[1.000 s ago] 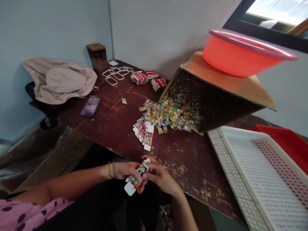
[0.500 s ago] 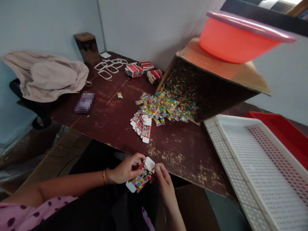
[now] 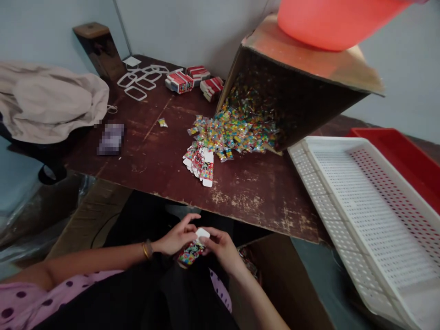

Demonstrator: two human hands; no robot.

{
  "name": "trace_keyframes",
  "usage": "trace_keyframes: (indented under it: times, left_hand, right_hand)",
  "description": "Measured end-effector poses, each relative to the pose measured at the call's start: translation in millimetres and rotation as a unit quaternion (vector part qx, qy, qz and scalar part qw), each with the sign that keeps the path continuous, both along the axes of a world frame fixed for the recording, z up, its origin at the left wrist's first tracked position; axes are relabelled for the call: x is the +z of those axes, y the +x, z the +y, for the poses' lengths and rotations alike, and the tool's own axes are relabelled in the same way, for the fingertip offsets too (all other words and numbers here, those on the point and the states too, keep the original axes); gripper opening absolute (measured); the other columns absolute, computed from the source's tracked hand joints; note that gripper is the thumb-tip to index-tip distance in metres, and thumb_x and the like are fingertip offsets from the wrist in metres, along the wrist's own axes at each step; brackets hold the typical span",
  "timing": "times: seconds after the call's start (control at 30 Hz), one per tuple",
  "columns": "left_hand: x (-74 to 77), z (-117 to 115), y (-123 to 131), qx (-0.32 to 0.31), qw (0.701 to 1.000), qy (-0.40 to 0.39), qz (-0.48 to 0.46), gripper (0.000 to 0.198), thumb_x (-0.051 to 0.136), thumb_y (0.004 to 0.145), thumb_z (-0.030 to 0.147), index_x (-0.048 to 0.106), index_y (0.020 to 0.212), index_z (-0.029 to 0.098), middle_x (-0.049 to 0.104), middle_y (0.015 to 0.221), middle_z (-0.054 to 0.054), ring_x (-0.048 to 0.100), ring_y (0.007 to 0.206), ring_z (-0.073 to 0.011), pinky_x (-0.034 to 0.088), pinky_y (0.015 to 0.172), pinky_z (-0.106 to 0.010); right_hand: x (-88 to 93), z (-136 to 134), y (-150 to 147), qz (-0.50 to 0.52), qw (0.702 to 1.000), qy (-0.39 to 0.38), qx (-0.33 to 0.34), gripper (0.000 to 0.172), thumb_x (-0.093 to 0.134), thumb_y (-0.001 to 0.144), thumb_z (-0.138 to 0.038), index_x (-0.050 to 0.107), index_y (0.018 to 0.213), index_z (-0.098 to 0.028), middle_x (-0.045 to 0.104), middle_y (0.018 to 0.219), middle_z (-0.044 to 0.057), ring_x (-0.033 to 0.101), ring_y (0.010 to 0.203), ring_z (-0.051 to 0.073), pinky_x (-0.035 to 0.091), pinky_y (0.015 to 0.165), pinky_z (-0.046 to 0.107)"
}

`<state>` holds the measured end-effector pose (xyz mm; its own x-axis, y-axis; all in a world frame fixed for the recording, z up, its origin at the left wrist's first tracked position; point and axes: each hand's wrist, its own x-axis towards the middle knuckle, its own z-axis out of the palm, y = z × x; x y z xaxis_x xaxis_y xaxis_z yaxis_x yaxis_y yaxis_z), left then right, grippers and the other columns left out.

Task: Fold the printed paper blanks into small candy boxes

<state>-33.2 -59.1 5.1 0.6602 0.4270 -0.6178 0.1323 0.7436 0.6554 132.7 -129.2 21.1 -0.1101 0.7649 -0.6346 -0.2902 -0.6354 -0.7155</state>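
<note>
Over my lap, just below the table's front edge, a small printed candy box (image 3: 190,255) is held between both hands. My left hand (image 3: 177,238) grips its left side with the thumb, its index finger lifted away. My right hand (image 3: 222,250) pinches the upper right end by the white flap, fingers closed. On the table ahead lies a fanned stack of flat candy boxes (image 3: 206,169). Behind it, small wrapped candies (image 3: 233,130) spill from a tipped cardboard box (image 3: 302,91).
White perforated trays (image 3: 357,201) and a red tray (image 3: 398,160) stand at the right. A red basin (image 3: 330,23) sits on the cardboard box. Red-striped bundles (image 3: 180,82), white loops (image 3: 135,93), a single candy (image 3: 162,123) and a beige cloth (image 3: 51,101) lie farther back and left.
The candy box's lower white flap no longer shows, and my right hand has moved over its upper end. My left index finger has lifted. The view has tilted down.
</note>
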Motion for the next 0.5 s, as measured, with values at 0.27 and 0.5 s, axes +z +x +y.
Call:
trace_keyframes:
  times: [0.27,0.5]
  left_hand:
    - [-12.3,-2,-4,-0.021,0.974,-0.22,-0.046,0.054,0.057,0.073,0.043,0.053,0.121,0.02,0.069,0.08,-0.004,0.064,0.069,-0.0206,0.046,0.069,-0.034]
    - [-15.9,1,-20,-0.007,0.974,-0.202,-0.101,0.07,0.058,0.056,0.009,0.054,0.124,0.024,0.066,0.107,-0.001,0.062,0.097,-0.0192,0.044,0.084,-0.031]
  right_hand:
    - [-2.4,6,-6,-0.118,0.991,0.047,0.036,0.027,0.067,0.081,-0.044,0.078,0.092,-0.021,0.063,0.081,0.003,0.055,0.058,0.012,0.045,0.052,0.023]
    - [19.0,6,-1,-0.285,0.876,0.31,0.236,0.031,0.052,0.094,-0.025,0.066,0.121,-0.029,0.063,0.11,0.007,0.057,0.103,0.021,0.049,0.089,0.035]
